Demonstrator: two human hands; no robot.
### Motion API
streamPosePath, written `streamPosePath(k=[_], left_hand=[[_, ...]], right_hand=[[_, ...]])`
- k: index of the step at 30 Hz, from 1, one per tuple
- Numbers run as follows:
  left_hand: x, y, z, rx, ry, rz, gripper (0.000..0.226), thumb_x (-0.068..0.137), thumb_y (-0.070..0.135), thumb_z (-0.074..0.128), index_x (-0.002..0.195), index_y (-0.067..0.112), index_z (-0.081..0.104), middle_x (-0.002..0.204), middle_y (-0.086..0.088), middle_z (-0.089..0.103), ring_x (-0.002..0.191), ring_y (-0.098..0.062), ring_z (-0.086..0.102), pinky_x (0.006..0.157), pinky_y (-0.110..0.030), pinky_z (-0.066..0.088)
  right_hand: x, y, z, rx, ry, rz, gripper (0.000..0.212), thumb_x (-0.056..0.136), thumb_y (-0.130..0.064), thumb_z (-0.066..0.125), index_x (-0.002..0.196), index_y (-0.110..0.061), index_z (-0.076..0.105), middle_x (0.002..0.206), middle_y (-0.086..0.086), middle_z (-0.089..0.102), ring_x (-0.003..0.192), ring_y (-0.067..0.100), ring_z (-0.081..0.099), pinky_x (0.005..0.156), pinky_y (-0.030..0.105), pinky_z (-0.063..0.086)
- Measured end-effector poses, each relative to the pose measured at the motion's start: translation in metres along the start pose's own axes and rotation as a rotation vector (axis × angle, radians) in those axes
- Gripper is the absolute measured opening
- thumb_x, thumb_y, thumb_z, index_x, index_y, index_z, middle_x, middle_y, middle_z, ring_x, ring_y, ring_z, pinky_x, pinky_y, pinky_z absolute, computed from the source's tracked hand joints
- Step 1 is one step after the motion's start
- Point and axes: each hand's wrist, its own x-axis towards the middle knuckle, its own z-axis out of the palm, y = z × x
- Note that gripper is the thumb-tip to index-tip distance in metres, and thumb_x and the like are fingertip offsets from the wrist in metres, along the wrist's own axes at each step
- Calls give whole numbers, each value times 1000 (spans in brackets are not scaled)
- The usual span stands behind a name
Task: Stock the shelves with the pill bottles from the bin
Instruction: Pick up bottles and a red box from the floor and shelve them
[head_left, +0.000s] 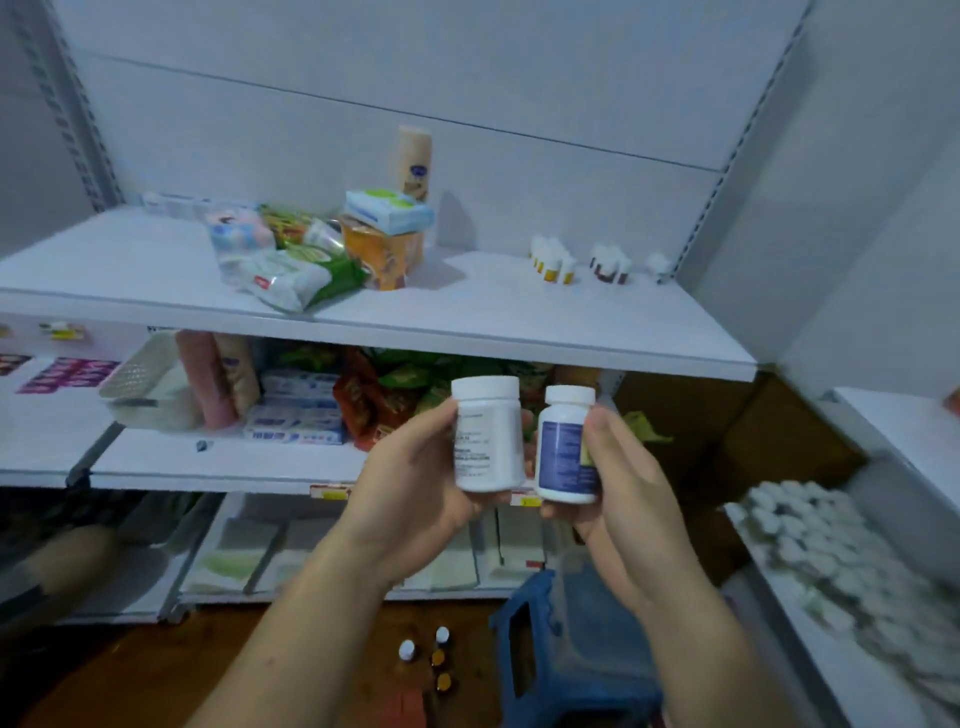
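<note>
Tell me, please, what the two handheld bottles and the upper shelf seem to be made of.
White-label bottle: probably plastic; opaque, smooth, faintly glossy white. Blue-label bottle: likely the same plastic, same sheen. Upper shelf: perhaps painted metal; flat, thin-edged, matte white.

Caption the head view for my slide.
Stocking shelves: left hand holds a white-label bottle, right hand a blue-label bottle.

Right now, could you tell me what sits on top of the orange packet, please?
A pale blue box rests on the orange packet; the packet's top is hidden under it.
</note>
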Motion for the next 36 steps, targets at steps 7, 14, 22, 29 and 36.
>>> streamPosePath(k=[7,14,22,29,36], left_hand=[[-8,-12,8,272,-82,-60,36,96,34,70,123,10,69,102,-7,74,92,-20,68,80,-36,52],[-6,-61,52,84,-347,-293,45,103,31,58,145,13,58,141,-22,64,121,-34,63,79,-33,63],[-46,-152,176,88,-613,-542,46,111,32,36,141,8,62,136,-21,67,112,-34,70,81,-40,65],[-120,-272,300,140,-785,-632,45,110,37,43,139,8,63,135,-22,68,117,-35,68,91,-43,60],[-234,-416,418,210,-1091,-705,43,106,26,49,144,7,58,137,-21,67,123,-37,66,94,-41,61]], right_hand=[[-48,2,-5,57,137,-26,50,94,-35,63,138,-12,63,124,18,71,105,28,70,76,38,58],[-132,-17,-54,-36,467,-99,41,93,0,55,128,-18,67,114,9,77,107,28,74,84,45,59],[-278,-50,-126,-287,766,-267,53,99,-2,62,147,-26,57,129,1,73,115,27,72,96,56,58],[-433,-70,-207,-309,1049,-367,59,81,-29,76,138,-32,63,121,0,76,108,24,75,90,50,61],[-619,-79,-277,-310,1372,-401,59,83,-28,74,140,-31,60,120,-6,76,108,20,74,87,41,63]])
